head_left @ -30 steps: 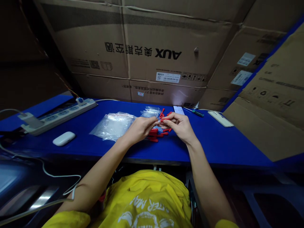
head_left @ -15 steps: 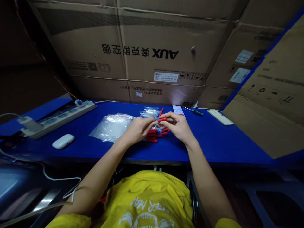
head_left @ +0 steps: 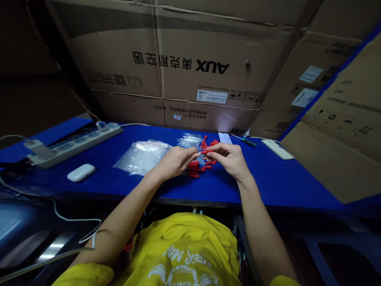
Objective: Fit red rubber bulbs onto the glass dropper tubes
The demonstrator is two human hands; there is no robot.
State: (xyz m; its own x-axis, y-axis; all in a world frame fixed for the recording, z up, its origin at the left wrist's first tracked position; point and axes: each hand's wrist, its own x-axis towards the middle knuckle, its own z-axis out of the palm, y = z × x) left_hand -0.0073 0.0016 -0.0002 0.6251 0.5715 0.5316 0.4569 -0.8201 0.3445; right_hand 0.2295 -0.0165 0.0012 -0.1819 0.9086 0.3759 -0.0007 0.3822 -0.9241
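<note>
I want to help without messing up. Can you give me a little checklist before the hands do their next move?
1. Right hand pinching a red bulb: ok.
2. Left hand close to that bulb: ok.
3. Bulb pushed fully onto a tube: cannot tell, fingers hide it.
4. Other red pieces in one neat row: not ok, scattered.
5. Screwdriver away from both hands: ok.
6. Plastic bags not touching the left hand: cannot tell.

Light is dim, with a pale glare on the cardboard (head_left: 178, 81).
</note>
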